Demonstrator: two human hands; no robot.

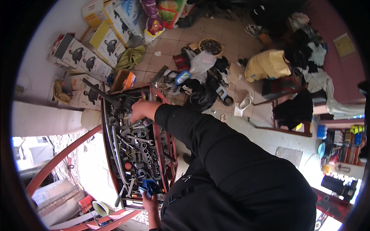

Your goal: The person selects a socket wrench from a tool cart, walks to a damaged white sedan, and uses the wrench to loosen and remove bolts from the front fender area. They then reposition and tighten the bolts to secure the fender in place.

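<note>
A red metal tool cart (155, 134) stands in front of me, its top tray filled with tools. My right hand (141, 111) reaches across into the far end of the tray, among dark tools. Its fingers are lost among them, so any grip is hidden. At the near end, my left hand (150, 201) is closed on a blue-and-white item (145, 188) whose kind I cannot make out. Between my hands lie an open-end wrench (140, 139), several sockets (148, 158) and a red round cap (128, 166). A long metal bar (119, 158) runs along the tray's left side.
Printed cartons (83, 57) are stacked at the far left. Beyond the cart, plastic bags (202, 63), a blue bottle (182, 77) and a round basket (211, 47) litter the tiled floor. A yellow sack (268, 66) sits farther right. A curved red bar (63, 159) reaches the cart's left side.
</note>
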